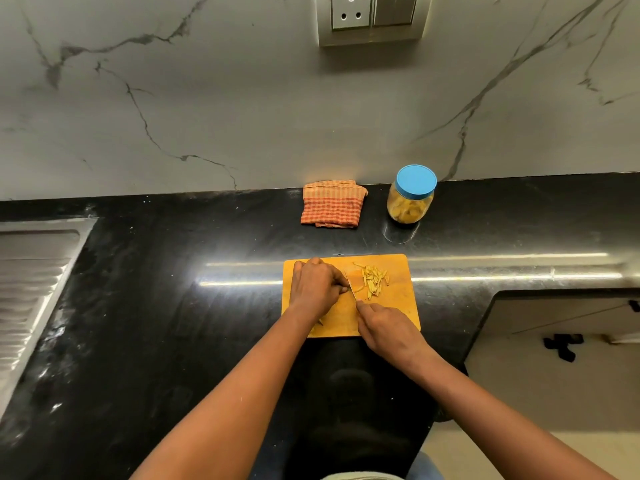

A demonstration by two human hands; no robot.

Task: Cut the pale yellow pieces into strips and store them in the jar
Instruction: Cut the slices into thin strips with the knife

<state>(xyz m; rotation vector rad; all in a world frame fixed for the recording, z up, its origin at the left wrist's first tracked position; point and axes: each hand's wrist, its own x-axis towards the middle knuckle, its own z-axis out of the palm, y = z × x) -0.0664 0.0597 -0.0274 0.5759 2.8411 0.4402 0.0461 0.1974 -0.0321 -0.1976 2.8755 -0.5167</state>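
An orange cutting board [398,308] lies on the black counter. A small heap of pale yellow strips [373,280] sits on its far right part. My left hand [317,285] rests curled on the board's left half, fingertips pinching down a piece that is mostly hidden under them. My right hand [384,329] grips a knife handle; the thin blade [350,285] points away from me, right beside my left fingertips. A clear jar [410,202] with a blue lid on stands behind the board and holds pale yellow pieces.
A folded orange checked cloth [332,204] lies by the marble wall, left of the jar. A steel sink drainboard [31,271] fills the left edge. The counter ends at the right front, above a cabinet [554,341]. A wall socket [370,15] is overhead.
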